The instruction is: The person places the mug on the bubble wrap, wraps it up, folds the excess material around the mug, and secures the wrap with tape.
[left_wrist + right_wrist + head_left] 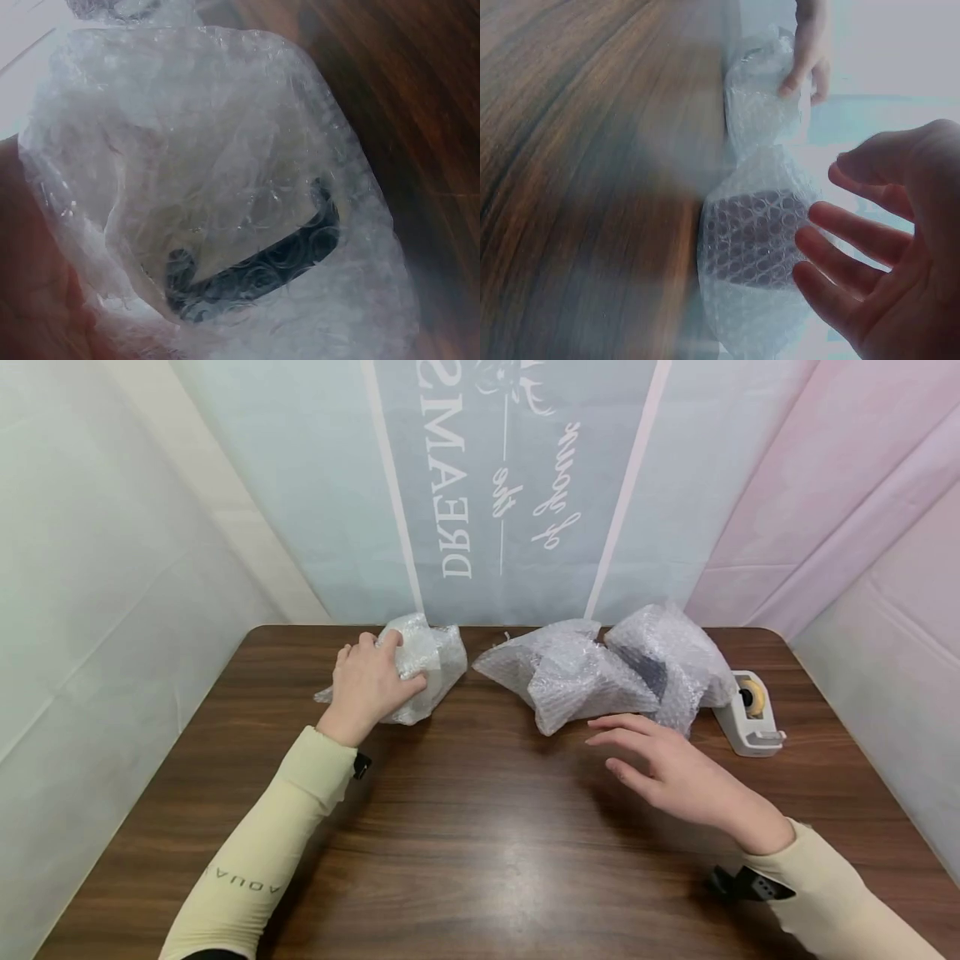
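Observation:
My left hand (pixel 367 681) grips a bubble-wrapped bundle (pixel 442 664) at the back left of the table, fingers over its top and thumb along its near right side. Through that wrap (pixel 225 135) the left wrist view shows a pale object with a dark curved band (pixel 259 270). My right hand (pixel 675 777) hovers over the table with fingers loosely spread, holding nothing. Just beyond it lie a middle bubble-wrapped bundle (pixel 570 672) and a right bubble-wrapped bundle (pixel 678 652). A dark patch (pixel 754 236) shows through bubble wrap beside the right hand in the right wrist view.
A white tape dispenser (pixel 753 727) with a yellowish roll stands beside the right bundle. The brown wooden table (pixel 480 860) ends at a printed cloth backdrop (pixel 517 585). Pale cloth hangs on both sides.

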Demonstrator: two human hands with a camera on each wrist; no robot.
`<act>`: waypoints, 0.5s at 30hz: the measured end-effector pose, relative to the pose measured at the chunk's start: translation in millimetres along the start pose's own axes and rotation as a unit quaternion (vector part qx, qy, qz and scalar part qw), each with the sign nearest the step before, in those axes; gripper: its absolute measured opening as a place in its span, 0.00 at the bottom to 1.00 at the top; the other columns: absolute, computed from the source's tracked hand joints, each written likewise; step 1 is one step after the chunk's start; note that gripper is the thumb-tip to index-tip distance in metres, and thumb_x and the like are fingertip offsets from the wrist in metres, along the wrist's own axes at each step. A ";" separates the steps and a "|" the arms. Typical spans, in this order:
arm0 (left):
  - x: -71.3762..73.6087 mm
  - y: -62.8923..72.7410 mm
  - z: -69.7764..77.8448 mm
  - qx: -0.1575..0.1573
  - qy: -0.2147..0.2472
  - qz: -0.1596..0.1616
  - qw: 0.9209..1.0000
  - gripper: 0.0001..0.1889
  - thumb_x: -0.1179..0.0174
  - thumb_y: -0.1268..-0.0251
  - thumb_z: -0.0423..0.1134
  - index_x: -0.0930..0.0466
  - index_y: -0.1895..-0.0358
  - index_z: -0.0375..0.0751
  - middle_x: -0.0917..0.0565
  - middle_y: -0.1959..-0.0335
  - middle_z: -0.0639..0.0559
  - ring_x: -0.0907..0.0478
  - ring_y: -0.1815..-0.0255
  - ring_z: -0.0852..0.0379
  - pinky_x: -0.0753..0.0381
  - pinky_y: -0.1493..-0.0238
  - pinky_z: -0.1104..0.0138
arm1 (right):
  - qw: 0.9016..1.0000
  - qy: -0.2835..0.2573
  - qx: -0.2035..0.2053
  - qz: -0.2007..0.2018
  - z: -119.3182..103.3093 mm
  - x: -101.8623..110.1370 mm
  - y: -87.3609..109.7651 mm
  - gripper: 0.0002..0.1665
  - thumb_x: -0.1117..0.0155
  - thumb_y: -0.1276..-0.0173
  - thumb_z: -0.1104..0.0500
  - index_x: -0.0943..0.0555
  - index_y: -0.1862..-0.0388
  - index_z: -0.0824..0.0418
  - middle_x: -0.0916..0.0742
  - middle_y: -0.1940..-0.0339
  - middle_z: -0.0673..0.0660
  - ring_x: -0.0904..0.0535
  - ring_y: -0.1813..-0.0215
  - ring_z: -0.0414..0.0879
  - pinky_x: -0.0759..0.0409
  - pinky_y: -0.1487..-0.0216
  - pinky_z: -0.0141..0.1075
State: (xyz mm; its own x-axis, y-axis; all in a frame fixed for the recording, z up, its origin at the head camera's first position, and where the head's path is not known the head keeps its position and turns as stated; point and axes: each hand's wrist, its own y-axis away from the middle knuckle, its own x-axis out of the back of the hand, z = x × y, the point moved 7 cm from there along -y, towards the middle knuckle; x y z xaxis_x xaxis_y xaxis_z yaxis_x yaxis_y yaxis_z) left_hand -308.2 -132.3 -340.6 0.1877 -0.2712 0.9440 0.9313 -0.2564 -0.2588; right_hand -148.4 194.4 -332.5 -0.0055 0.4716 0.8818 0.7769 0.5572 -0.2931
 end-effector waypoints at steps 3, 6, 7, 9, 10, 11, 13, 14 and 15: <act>-0.5 2.3 -2.1 0.002 0.008 -0.012 1.000 0.34 0.39 0.44 0.62 0.28 0.43 0.39 0.24 0.52 0.32 0.24 0.55 0.32 0.32 0.42 0.46 | 1.000 0.001 0.005 0.024 0.3 4.9 -0.6 0.22 0.33 0.36 0.70 0.17 0.46 0.51 0.20 0.39 0.49 0.23 0.40 0.46 0.31 0.44 0.27; -0.1 7.1 -1.3 0.000 0.014 -0.025 1.000 0.38 0.40 0.40 0.65 0.29 0.38 0.37 0.27 0.41 0.28 0.27 0.46 0.30 0.34 0.37 0.44 | 0.999 0.010 0.007 0.043 0.6 7.9 -0.4 0.21 0.32 0.38 0.70 0.17 0.47 0.53 0.19 0.40 0.49 0.23 0.41 0.45 0.29 0.47 0.28; 0.0 8.8 -0.2 -0.003 0.016 -0.028 0.999 0.39 0.41 0.39 0.65 0.30 0.36 0.36 0.29 0.37 0.27 0.28 0.43 0.29 0.34 0.36 0.43 | 0.999 0.014 0.006 0.050 1.0 8.8 -0.1 0.21 0.32 0.38 0.70 0.17 0.48 0.53 0.19 0.40 0.50 0.23 0.41 0.45 0.28 0.48 0.29; 0.7 12.6 3.2 -0.011 0.018 -0.032 0.999 0.40 0.42 0.37 0.65 0.31 0.34 0.35 0.34 0.32 0.25 0.32 0.38 0.28 0.36 0.34 0.42 | 0.998 0.021 0.002 0.062 2.1 10.8 0.6 0.21 0.31 0.38 0.70 0.17 0.48 0.53 0.19 0.40 0.50 0.22 0.44 0.44 0.27 0.52 0.30; 1.4 14.5 5.5 -0.017 0.019 -0.031 0.999 0.40 0.42 0.36 0.65 0.31 0.33 0.35 0.37 0.30 0.25 0.33 0.36 0.28 0.37 0.33 0.42 | 0.997 0.025 -0.001 0.069 2.7 12.0 1.0 0.21 0.31 0.39 0.70 0.17 0.48 0.53 0.19 0.41 0.51 0.22 0.45 0.43 0.27 0.54 0.30; 2.2 16.6 8.1 -0.024 0.020 -0.028 0.999 0.40 0.43 0.36 0.64 0.31 0.33 0.34 0.37 0.29 0.25 0.34 0.35 0.28 0.37 0.33 0.42 | 0.997 0.027 -0.005 0.076 3.4 13.2 1.3 0.22 0.31 0.39 0.70 0.17 0.47 0.53 0.19 0.40 0.51 0.23 0.46 0.42 0.28 0.55 0.29; 5.1 20.9 14.2 -0.043 0.020 -0.015 0.999 0.39 0.42 0.35 0.63 0.31 0.34 0.33 0.36 0.30 0.26 0.35 0.34 0.28 0.37 0.33 0.42 | 0.995 0.030 -0.012 0.090 4.6 15.4 1.6 0.23 0.31 0.39 0.69 0.17 0.46 0.52 0.19 0.40 0.52 0.23 0.45 0.43 0.29 0.52 0.28; 6.9 23.4 17.6 -0.053 0.020 -0.007 0.998 0.38 0.42 0.35 0.62 0.30 0.35 0.32 0.35 0.30 0.27 0.34 0.34 0.29 0.37 0.34 0.42 | 0.995 0.029 -0.014 0.098 4.9 16.3 1.6 0.23 0.30 0.39 0.69 0.17 0.46 0.52 0.19 0.39 0.53 0.23 0.44 0.45 0.30 0.49 0.28; 8.8 25.9 21.2 -0.063 0.019 0.002 0.998 0.38 0.42 0.35 0.61 0.29 0.36 0.31 0.33 0.31 0.27 0.34 0.33 0.30 0.36 0.34 0.42 | 0.994 0.028 -0.016 0.106 5.1 17.3 1.5 0.24 0.30 0.39 0.69 0.18 0.45 0.53 0.19 0.39 0.54 0.23 0.43 0.46 0.32 0.46 0.27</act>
State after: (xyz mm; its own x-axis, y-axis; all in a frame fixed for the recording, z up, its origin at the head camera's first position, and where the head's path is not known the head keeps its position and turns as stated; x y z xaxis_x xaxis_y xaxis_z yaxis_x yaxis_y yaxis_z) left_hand -275.8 -121.7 -334.7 0.1775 -0.3074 0.9349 0.8834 -0.3689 -0.2890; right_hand -150.6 206.8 -319.6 0.1941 0.5369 0.8210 0.7770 0.4267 -0.4628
